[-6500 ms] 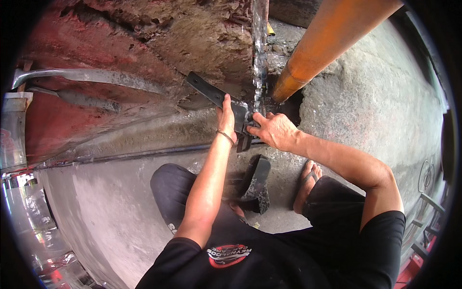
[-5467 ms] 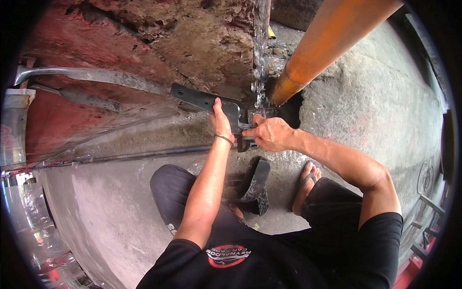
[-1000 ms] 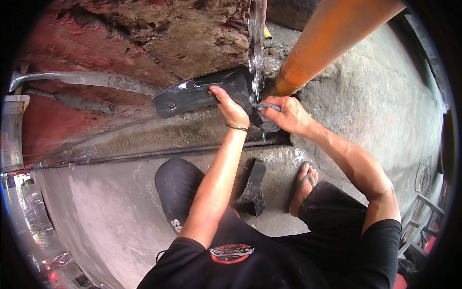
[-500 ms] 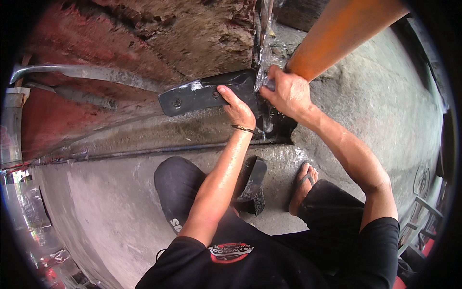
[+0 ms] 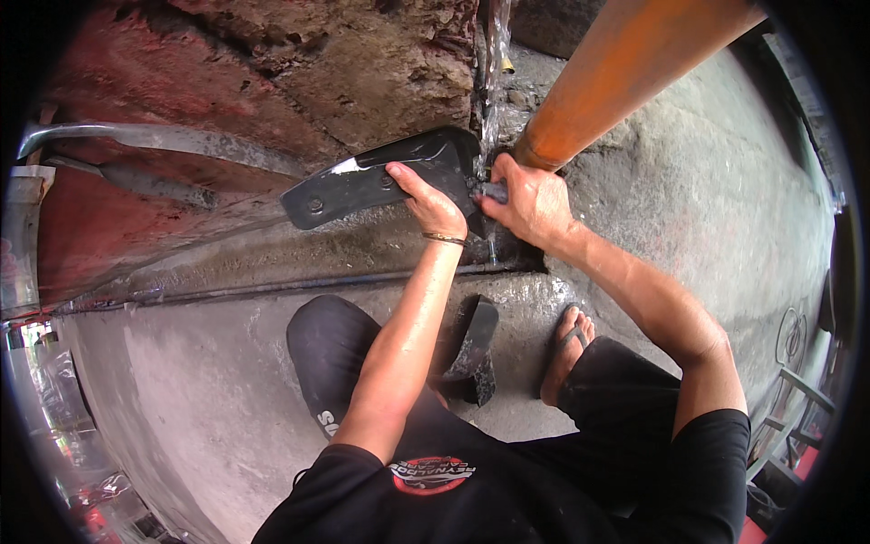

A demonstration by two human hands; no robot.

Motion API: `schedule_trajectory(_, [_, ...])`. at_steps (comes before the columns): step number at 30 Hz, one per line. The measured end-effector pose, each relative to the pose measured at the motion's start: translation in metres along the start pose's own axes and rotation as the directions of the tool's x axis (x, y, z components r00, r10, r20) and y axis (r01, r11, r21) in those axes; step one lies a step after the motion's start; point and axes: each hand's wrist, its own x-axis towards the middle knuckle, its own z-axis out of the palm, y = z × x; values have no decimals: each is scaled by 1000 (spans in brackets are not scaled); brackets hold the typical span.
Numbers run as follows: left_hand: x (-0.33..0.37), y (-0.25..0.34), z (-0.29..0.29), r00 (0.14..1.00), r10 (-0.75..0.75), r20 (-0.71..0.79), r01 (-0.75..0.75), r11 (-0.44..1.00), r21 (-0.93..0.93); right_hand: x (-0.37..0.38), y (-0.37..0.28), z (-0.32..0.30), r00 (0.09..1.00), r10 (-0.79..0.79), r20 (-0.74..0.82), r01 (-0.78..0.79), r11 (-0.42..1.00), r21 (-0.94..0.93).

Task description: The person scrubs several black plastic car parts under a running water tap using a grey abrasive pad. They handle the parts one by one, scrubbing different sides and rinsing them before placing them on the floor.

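My left hand (image 5: 437, 216) grips a wet black plastic panel (image 5: 353, 192) from below, with the thumb lying over its face. This panel looks like a mud flap, with round holes or fasteners along it, and is tilted with its right end higher. My right hand (image 5: 528, 204) is closed round a small grey piece (image 5: 494, 191), perhaps a cloth or sponge, pressed to the panel's right end. Most of that piece is hidden by the fingers. A stream of water (image 5: 492, 100) falls just behind the panel's right end.
A thick orange-brown pipe (image 5: 625, 82) slants close above my right hand. A second black plastic piece (image 5: 476, 349) lies on the wet concrete floor between my legs. A curved grey metal bar (image 5: 208, 145) crosses the reddish wall at left. A low concrete ledge (image 5: 227, 263) runs below the panel.
The panel has shifted left, and its left end has dipped. My left hand went left with it. My right hand has moved slightly down and left, showing more of the grey piece.
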Motion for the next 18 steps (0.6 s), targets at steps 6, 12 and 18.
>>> schedule_trajectory(6, [8,-6,-9,998,44,40,-47,997,60,2,-2,1,980,61,187,-55,998,-38])
schedule_trajectory(12, [1,-13,-9,997,-3,83,-1,998,56,25,-2,-16,997,-4,-80,7,999,35])
schedule_trajectory(18, [1,-7,-8,1000,21,1,-21,997,73,-6,3,7,981,30,194,-18,998,-59])
